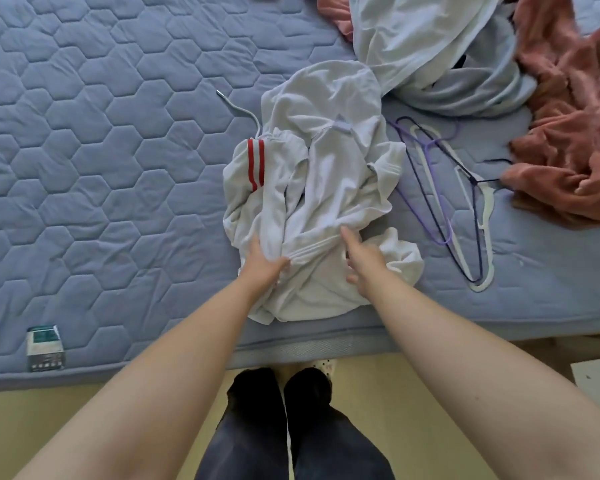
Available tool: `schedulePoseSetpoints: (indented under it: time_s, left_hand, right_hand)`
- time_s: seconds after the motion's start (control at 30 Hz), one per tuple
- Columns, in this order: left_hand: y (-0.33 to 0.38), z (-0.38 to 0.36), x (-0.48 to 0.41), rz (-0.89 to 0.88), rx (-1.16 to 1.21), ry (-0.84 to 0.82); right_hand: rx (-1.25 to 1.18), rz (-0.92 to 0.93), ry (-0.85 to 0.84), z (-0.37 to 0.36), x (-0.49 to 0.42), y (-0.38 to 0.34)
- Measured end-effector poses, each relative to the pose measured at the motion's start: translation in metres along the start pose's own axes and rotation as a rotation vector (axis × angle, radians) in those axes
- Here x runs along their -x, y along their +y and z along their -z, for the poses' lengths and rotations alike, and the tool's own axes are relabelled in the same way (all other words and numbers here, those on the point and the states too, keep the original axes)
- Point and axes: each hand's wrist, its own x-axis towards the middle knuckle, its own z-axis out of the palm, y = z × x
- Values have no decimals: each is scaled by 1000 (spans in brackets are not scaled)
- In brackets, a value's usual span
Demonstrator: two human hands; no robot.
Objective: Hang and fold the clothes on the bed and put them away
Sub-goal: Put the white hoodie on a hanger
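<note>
A crumpled white hoodie (312, 202) is laid at the near edge of the bed (118, 168). A fold is grasped by the left hand (262, 263). The right hand (362, 263) is laid on it, its grip unclear.

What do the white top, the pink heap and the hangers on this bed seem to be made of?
The white top: soft matte knit, likely cotton jersey; it creases limply. The pink heap: plush or fleece, by its fuzzy nap. The hangers: thin smooth rods, plastic or coated wire; I cannot tell which.
</note>
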Motion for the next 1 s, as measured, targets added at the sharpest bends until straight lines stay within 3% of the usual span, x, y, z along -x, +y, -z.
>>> schedulePoseSetpoints:
  time_s: [0.1,0.2,0.3,0.37,0.43,0.5,0.57,0.63,0.7,0.77,0.9,0.93,1.0]
  left_hand:
    - [-13,-9,0,27,53,-75]
    - [-20,-10,6,20,52,-68]
    - [-18,-1,9,17,94,40]
    - [-15,6,10,4,87,114]
    - [-17,14,11,-26,57,180]
    - [-18,23,11,-23,15,215]
    - [-22,33,10,10,-105,180]
    - [-25,39,8,19,-246,80]
    - [-25,40,6,12,-312,-11]
    - [-23,37,5,-6,-321,-49]
    - [-12,24,1,0,-156,-37]
    - [-10,21,-1,-8,-138,-40]
    - [-7,15,-5,-41,-166,-63]
  right_hand:
    - [81,-190,-169,-26,-2,1]
    - [153,-154,-60,-35,-10,2]
    - [387,11,97,-28,-11,2]
    - [678,172,195,-16,-3,-1]
    - [1173,308,272,0,5,-4]
    - [1599,258,289,18,9,-11]
    - [1764,166,332,37,7,-19]
    - [1739,223,437,50,2,-24]
    - [1635,431,496,52,-4,-21]
    - [1466,567,423,44,-9,-14]
    - [728,311,121,12,-14,-6]
    - [679,283,90,5,-15,-4]
    - [818,324,53,-1,-19,1]
